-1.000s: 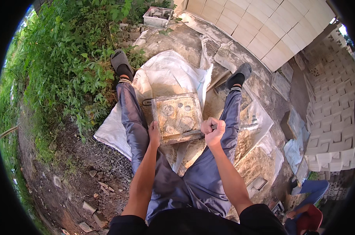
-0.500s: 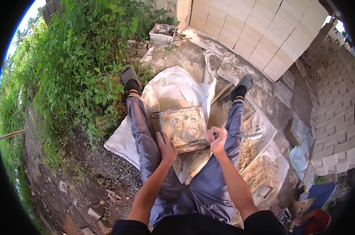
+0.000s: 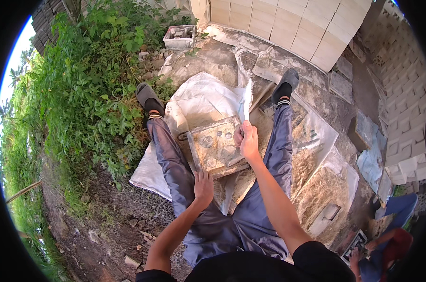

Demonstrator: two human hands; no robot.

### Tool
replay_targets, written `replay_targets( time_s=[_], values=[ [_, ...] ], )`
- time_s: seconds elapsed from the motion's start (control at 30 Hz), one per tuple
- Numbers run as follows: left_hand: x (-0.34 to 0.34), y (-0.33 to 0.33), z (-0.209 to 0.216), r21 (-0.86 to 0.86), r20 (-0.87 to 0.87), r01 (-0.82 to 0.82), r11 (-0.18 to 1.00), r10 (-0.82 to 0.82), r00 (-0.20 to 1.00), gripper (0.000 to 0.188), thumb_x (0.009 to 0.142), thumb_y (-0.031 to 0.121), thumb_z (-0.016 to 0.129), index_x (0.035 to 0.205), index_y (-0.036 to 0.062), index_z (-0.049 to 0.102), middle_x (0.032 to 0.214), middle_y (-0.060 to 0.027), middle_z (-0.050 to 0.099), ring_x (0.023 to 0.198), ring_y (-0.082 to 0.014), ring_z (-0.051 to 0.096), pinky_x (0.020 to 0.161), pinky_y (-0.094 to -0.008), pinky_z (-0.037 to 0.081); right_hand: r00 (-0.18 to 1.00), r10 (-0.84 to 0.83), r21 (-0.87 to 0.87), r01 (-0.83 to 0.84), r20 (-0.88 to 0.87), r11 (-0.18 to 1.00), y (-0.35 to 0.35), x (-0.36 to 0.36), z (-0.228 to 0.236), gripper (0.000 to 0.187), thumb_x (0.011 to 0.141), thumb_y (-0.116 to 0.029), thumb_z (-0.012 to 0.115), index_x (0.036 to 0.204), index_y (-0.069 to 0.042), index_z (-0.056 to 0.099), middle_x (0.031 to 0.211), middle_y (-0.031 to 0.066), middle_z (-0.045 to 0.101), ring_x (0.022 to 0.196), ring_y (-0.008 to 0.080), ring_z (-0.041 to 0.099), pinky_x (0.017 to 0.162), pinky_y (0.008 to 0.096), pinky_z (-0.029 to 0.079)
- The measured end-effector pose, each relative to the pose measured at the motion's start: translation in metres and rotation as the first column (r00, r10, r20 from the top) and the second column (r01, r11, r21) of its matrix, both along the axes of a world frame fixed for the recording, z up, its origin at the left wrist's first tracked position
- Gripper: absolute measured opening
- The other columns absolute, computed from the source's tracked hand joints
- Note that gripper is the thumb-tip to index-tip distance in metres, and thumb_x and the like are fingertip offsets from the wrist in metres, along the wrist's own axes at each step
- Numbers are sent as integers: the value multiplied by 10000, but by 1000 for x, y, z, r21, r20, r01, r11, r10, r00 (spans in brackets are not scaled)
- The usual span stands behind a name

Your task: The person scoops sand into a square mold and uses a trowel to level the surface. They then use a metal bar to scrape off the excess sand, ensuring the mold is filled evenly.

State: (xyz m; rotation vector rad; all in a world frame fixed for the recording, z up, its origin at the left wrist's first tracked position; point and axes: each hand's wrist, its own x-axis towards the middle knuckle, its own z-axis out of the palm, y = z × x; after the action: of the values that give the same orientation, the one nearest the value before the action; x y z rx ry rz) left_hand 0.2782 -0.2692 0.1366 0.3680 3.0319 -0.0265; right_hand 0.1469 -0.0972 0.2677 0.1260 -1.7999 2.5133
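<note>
A square, shallow mould frame [image 3: 221,123] lies between my legs, its face dusted with tan powder and showing several round shapes. My left hand [image 3: 204,188] rests at its near left corner, fingers stretched out against the edge. My right hand [image 3: 248,141] is closed above the frame's right side, thumb on top. It grips a thin, flat-bladed tool [image 3: 235,159] whose blade reaches down onto the near right part of the face; the handle is hidden in the fist. A dark metal loop [image 3: 182,136] sticks out at the frame's left side.
White sacking [image 3: 201,91] lies under and beyond the frame. Tan powder [image 3: 311,197] is heaped at right with a flat grey block [image 3: 325,219]. A co-worker [image 3: 394,246] handles another frame at lower right. Plants [image 3: 95,89] grow at left; a white crate [image 3: 179,38] stands far off.
My right hand with the tool has moved away from me, up along the frame's right side. My left hand has slid nearer to me, to the corner. The view has shifted slightly.
</note>
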Motion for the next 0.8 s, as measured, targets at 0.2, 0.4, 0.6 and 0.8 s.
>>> replay_targets(
  time_s=[0.2,0.4,0.6,0.8],
  values=[
    [-22,-16,-38,-130,190,130,983,-104,976,173,787,83,500,931,55,592,1075,-96,554,1039,-240,499,922,-328,398,1000,22,-32,-22,-5,999,2,3,5,621,903,-569,349,521,-82,304,444,-15,265,382,80,218,373,257,159],
    [-57,-13,-10,327,342,-324,888,209,916,160,798,104,533,927,56,615,1068,-123,565,965,-311,549,800,-395,456,1000,12,-109,-12,0,994,15,3,-8,628,895,-587,352,510,-96,284,437,-19,244,369,88,213,372,265,153],
    [-89,-8,1,465,34,-51,884,40,999,351,824,153,539,1136,-4,509,1195,-199,470,1077,-342,503,856,-405,448,1000,22,-188,-18,18,982,29,-1,-14,656,882,-622,338,501,-90,280,443,-19,255,374,84,229,374,259,155],
    [-67,16,-24,309,-54,49,950,-34,998,373,806,166,567,1139,4,520,1201,-145,461,1208,-310,381,988,-406,346,1000,-11,-167,9,-7,986,36,8,-9,646,863,-648,309,513,-110,235,450,-18,191,389,105,173,395,278,136]
  ],
)
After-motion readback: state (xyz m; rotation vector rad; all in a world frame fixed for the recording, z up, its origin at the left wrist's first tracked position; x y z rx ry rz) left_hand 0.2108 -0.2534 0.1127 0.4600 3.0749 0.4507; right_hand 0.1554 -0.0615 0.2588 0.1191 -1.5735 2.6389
